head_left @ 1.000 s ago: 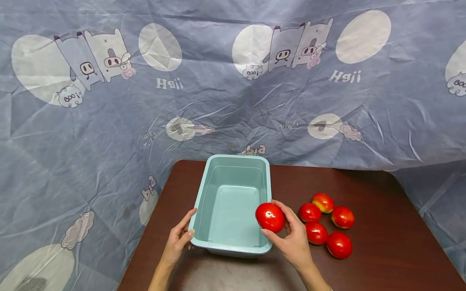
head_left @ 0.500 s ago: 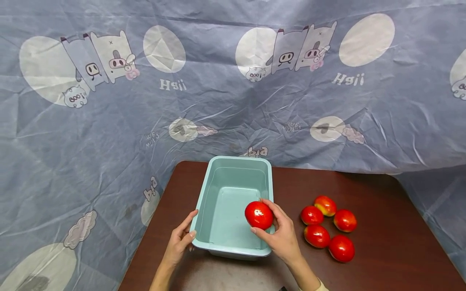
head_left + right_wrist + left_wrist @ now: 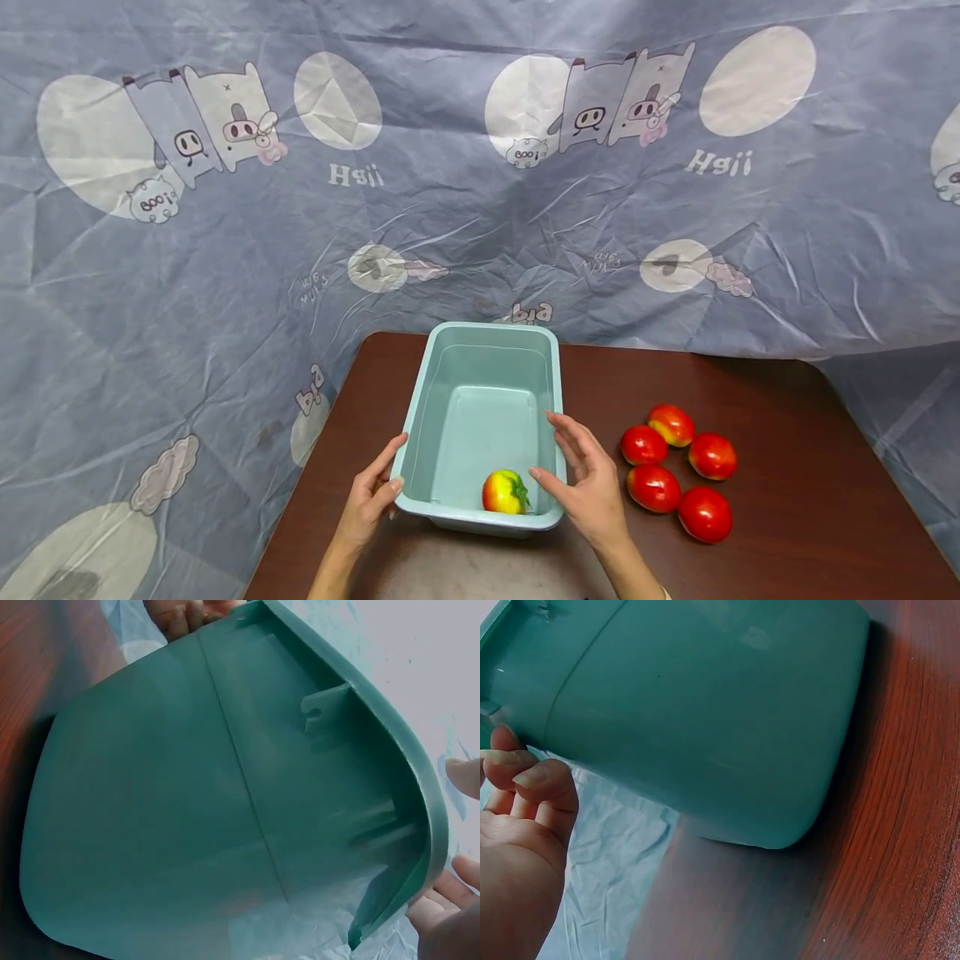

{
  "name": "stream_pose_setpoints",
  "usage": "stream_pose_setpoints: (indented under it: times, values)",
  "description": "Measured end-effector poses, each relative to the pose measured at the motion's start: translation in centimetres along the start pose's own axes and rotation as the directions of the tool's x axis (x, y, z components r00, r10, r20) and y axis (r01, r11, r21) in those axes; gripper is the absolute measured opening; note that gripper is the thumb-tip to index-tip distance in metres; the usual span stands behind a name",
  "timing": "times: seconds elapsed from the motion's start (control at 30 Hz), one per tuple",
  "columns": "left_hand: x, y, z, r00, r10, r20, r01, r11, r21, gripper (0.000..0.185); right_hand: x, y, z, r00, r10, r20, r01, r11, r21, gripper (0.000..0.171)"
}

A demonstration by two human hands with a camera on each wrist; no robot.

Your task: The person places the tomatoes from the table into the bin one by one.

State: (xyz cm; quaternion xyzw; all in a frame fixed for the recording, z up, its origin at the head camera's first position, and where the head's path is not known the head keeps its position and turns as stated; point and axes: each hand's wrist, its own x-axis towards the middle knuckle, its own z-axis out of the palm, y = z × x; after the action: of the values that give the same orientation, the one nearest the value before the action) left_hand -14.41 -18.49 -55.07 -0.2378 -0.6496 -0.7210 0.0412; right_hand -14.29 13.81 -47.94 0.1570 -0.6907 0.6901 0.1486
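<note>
A light teal plastic bin (image 3: 420,400) stands on the table, its near left rim gripped by my left hand (image 3: 365,504). In the left wrist view, the curled fingers of my left hand (image 3: 525,787) are at the rim, beside the outer wall. Inside the bin, by its near wall, lies a red and yellow tomato (image 3: 502,492) with green leaves at its stem end. My right hand (image 3: 592,487) is over the right rim, thumb and fingers spread apart, holding nothing. The right wrist view shows part of my right hand (image 3: 450,915) beside the bin's rim.
Several more red tomatoes, among them a front one (image 3: 705,514), lie in a cluster on the dark brown table (image 3: 810,500) right of the bin. A grey-blue printed cloth (image 3: 450,208) hangs behind and beside the table.
My right hand has moved the tomato left over the bin and let it go; it now lies inside with its yellow side showing. My left hand stays on the rim.
</note>
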Motion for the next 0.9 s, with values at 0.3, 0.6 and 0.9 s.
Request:
stream_pose_setpoints:
  times: [0.3,0.6,0.9]
  values:
    - [-0.1,0.1,0.0,1.0,-0.001,-0.015,0.001,1.0,0.021,0.056,-1.0,1.2,-2.1,0.985,0.071,-0.155,-0.073,0.997,-0.009,0.063]
    - [-0.2,-0.1,0.1,0.999,-0.002,-0.036,0.004,0.999,0.035,0.056,-2.4,2.3,-5.3,0.904,0.213,-0.371,-0.252,0.966,-0.061,0.058]
    - [-0.3,0.0,0.2,0.999,-0.026,-0.042,0.027,0.999,0.032,0.056,-4.6,4.0,-9.1,0.795,0.122,-0.594,-0.309,0.924,-0.225,0.054]
